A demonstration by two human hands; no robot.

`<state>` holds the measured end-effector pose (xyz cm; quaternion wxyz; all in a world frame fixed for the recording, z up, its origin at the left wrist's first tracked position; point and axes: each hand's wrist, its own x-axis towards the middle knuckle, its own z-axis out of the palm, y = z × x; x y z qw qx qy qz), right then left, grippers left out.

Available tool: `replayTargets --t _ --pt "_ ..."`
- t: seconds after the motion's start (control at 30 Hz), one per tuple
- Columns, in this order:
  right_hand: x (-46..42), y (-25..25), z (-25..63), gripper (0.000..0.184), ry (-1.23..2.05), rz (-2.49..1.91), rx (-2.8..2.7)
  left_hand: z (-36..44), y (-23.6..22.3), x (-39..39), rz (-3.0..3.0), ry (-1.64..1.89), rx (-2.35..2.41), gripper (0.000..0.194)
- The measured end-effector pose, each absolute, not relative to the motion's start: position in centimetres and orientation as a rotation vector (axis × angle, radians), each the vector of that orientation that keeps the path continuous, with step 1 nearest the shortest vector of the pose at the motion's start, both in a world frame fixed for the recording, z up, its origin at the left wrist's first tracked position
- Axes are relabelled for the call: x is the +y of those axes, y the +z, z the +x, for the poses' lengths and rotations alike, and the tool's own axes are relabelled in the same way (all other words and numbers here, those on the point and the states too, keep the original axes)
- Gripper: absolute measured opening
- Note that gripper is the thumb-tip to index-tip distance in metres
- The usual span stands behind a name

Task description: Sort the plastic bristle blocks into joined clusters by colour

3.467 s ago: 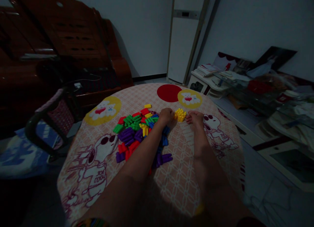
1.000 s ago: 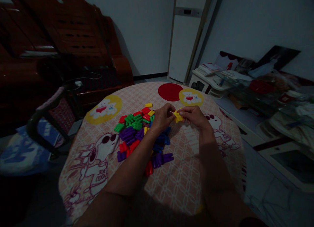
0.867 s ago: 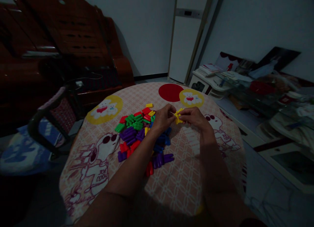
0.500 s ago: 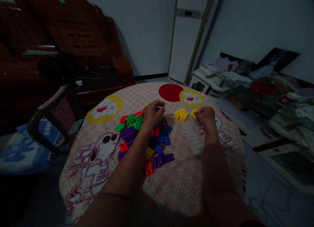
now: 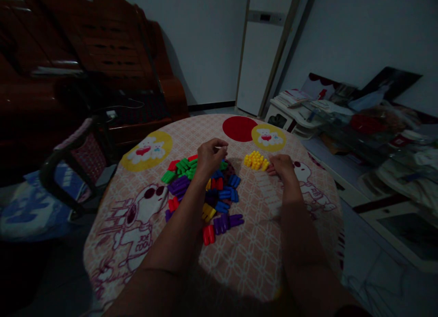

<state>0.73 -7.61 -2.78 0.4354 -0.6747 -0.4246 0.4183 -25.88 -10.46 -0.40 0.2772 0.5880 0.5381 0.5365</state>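
A pile of coloured plastic blocks [image 5: 201, 189] in green, purple, red, blue and yellow lies on the round table [image 5: 246, 257] with a cartoon cloth. My left hand [image 5: 209, 155] hovers over the pile's far side. Its fingers are curled in a pinch around something small and pale that I cannot make out. A cluster of joined yellow blocks [image 5: 253, 160] sits to the right of the pile. My right hand [image 5: 282, 165] rests on the cloth beside it, fingertips closed on a yellow block [image 5: 265, 164] at the cluster's right edge.
A dark chair [image 5: 68, 166] with a woven seat stands at the table's left edge, and a wooden sofa [image 5: 85, 61] is behind it. A white door [image 5: 258, 61] is at the back. A low cluttered table [image 5: 345, 121] stands to the right.
Both hands held a yellow piece together above the table, then parted. The left moved back over the pile. The right came down with a yellow block to the yellow cluster.
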Motion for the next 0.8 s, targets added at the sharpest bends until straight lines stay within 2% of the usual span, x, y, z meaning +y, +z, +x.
replayTargets --t 0.13,0.5,0.63,0.8 --pt "-7.5 -2.9 -0.4 0.027 1.073 -1.677 -1.039 -27.1 -0.2 -10.3 1.522 1.5 1.47 0.022" --pt "-7.4 -3.4 -0.5 0.026 1.075 -1.614 -1.057 -30.9 -0.2 -10.0 1.421 1.526 1.603 0.026" --pt "-7.4 -3.6 -0.5 0.025 1.083 -1.623 -1.105 -33.0 0.5 -10.8 1.564 1.201 1.727 0.027" --pt "-7.3 -3.7 -0.5 0.025 1.078 -1.647 -1.065 -34.1 2.0 -12.2 1.907 0.434 1.68 0.022"
